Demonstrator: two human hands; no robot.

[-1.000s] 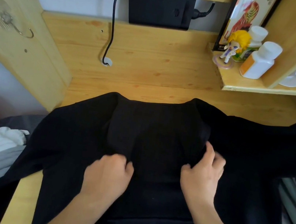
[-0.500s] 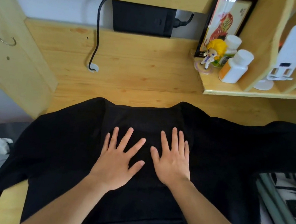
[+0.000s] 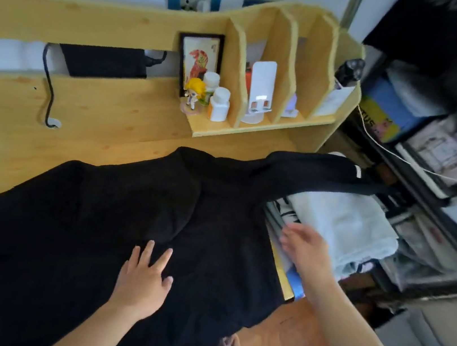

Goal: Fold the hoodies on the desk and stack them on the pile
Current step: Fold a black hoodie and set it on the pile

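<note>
Black hoodie [image 3: 94,227] lies spread flat on the tabletop [image 3: 115,126], its right sleeve [image 3: 325,172] trailing off the edge over the folded pile [image 3: 340,228]. Our left hand [image 3: 143,278] presses flat on the body, fingers straight, gripping nothing. Right hand [image 3: 304,243], blurred, fingers loosely extended and empty, hovers near that sleeve. We judge: keep the left anchoring, take the sleeve near the cuff, fold it straight across.

Two bare forearms reach in from the lower edge — no sleeves, watch, rings or bracelets visible on either. The left hand [image 3: 142,281] shows short, unpainted nails on its fingers; the right hand [image 3: 304,245] is motion-blurred, its details unclear — a bare knee shows below.
</note>
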